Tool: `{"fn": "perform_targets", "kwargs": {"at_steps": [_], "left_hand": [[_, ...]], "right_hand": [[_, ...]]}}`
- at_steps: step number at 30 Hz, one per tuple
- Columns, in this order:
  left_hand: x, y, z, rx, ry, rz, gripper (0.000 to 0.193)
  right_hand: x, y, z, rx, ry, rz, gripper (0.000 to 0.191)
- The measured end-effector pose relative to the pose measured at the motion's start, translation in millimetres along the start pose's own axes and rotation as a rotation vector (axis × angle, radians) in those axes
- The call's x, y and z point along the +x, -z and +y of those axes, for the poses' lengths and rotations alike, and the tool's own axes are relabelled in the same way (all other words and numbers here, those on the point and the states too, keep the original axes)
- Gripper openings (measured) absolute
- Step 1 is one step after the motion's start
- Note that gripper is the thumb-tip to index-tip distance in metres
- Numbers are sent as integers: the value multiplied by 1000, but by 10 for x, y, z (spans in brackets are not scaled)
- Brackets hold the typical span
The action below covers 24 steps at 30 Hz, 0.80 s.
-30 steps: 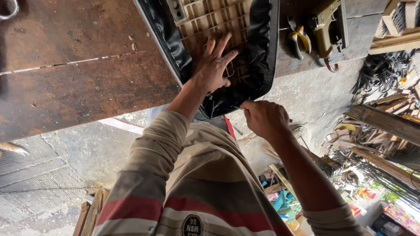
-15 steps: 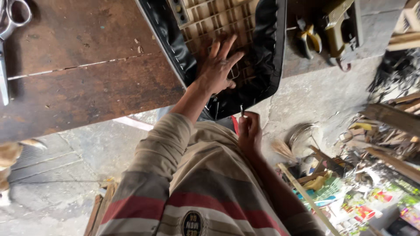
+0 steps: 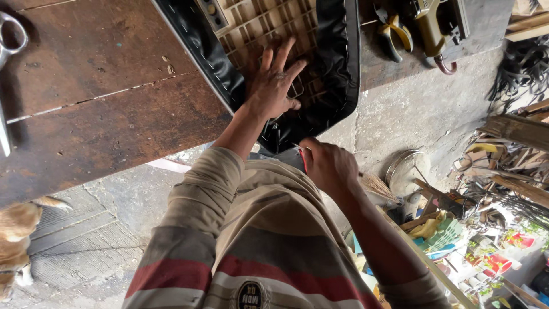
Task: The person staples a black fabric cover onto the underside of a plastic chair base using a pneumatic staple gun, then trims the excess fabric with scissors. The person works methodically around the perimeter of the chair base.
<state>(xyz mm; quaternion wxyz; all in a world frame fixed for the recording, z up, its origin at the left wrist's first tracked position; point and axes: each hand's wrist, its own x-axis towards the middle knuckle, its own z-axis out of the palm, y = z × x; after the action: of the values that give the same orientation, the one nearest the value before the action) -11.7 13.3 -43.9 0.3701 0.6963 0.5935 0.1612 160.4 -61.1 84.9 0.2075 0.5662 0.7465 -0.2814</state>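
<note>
Wooden workbench (image 3: 103, 109), upturned black-covered seat (image 3: 337, 68), ribbed tan underside.

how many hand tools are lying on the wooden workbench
3 that show: scissors at the left edge, yellow-handled pliers right of the black seat cover, and an olive power tool beside the pliers. More may lie outside the view.

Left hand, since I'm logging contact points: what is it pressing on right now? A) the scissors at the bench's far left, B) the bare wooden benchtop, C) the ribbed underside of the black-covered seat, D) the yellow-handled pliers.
C: the left hand lies spread flat on the tan ribbed underside of the seat, inside the black cover's stapled edge, well away from the pliers.
</note>
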Motion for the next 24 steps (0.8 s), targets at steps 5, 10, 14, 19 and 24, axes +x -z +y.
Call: {"fn": "perform_targets", "kwargs": {"at_steps": [5, 10, 14, 19, 24], "left_hand": [[-32, 6, 18, -51, 8, 35, 104], [-40, -12, -2, -58, -8, 50, 106], [-14, -26, 19, -47, 34, 1, 106], [-8, 17, 50, -26, 55, -32, 102], [-13, 69, 21, -32, 20, -29, 104]], "right_hand": [[186, 155, -122, -96, 44, -72, 13], [362, 176, -178, -230, 35, -200, 5], [406, -25, -160, -321, 43, -269, 5], [44, -597, -169, 410, -73, 303, 9], [-157, -717, -20, 628, -101, 335, 17]]}}
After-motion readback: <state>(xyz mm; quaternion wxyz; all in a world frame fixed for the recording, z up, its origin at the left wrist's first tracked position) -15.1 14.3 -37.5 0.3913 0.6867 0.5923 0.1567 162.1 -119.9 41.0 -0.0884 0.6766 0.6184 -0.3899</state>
